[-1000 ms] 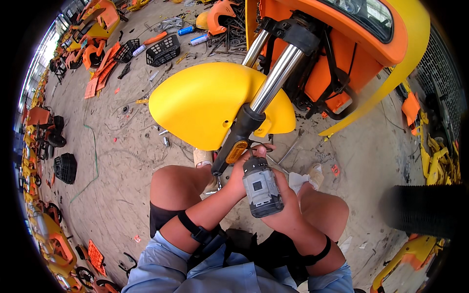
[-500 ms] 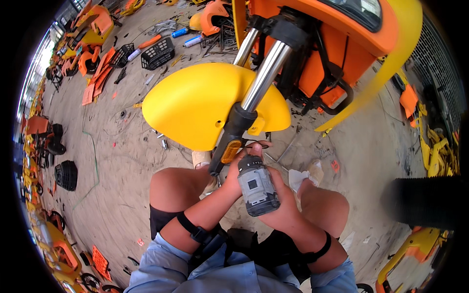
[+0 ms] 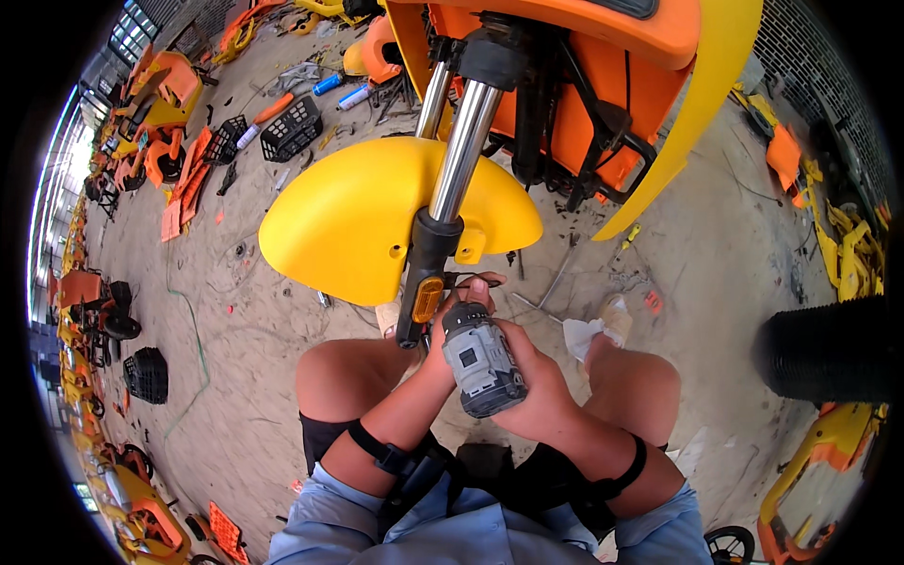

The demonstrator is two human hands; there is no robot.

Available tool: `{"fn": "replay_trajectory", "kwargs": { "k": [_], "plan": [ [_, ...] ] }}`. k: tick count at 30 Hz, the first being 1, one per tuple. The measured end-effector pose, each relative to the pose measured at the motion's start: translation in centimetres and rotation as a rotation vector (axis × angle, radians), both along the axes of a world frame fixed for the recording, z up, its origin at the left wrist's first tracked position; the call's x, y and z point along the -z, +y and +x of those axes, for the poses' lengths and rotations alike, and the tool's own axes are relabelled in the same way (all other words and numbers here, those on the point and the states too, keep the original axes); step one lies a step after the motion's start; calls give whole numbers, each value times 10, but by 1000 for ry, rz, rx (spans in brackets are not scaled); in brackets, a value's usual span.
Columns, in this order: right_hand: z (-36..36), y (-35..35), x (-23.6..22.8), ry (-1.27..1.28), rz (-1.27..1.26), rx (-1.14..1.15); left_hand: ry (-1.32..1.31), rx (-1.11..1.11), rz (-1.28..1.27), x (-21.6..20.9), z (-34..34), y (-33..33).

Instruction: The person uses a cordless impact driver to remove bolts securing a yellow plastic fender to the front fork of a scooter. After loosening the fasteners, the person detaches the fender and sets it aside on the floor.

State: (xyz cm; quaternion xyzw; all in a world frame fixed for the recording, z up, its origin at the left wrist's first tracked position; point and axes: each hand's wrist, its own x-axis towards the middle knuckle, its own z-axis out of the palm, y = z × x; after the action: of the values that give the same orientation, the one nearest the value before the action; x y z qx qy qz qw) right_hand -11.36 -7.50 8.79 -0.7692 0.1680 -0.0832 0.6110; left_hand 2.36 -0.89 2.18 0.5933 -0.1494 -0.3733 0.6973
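Gripping a grey drill [image 3: 484, 365]: right hand [image 3: 539, 381]. Left hand [image 3: 439, 350] has an unclear hold. Black basket [image 3: 292, 132] lies ahead, contents indistinct.

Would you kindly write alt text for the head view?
A person's right hand grips a grey drill beside the lower end of a fork; the left hand is partly hidden behind the drill. A yellow fender adjoins the fork, over a littered floor.

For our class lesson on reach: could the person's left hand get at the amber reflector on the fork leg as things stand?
Probably yes: the left hand is close by, and nothing, including the power drill, appears to cover the amber reflector.
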Motion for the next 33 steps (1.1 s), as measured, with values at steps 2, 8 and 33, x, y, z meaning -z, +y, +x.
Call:
{"fn": "replay_trajectory", "kwargs": {
  "k": [2,8,33],
  "plan": [
    [0,0,0,-2,-14,6,-2,2,4,1,0,0],
    [0,-3,2,-8,-67,-7,27,0,-51,4,0,0],
    [0,-1,-4,28,-66,8,3,38,-52,14,4,0]
  ]
}}
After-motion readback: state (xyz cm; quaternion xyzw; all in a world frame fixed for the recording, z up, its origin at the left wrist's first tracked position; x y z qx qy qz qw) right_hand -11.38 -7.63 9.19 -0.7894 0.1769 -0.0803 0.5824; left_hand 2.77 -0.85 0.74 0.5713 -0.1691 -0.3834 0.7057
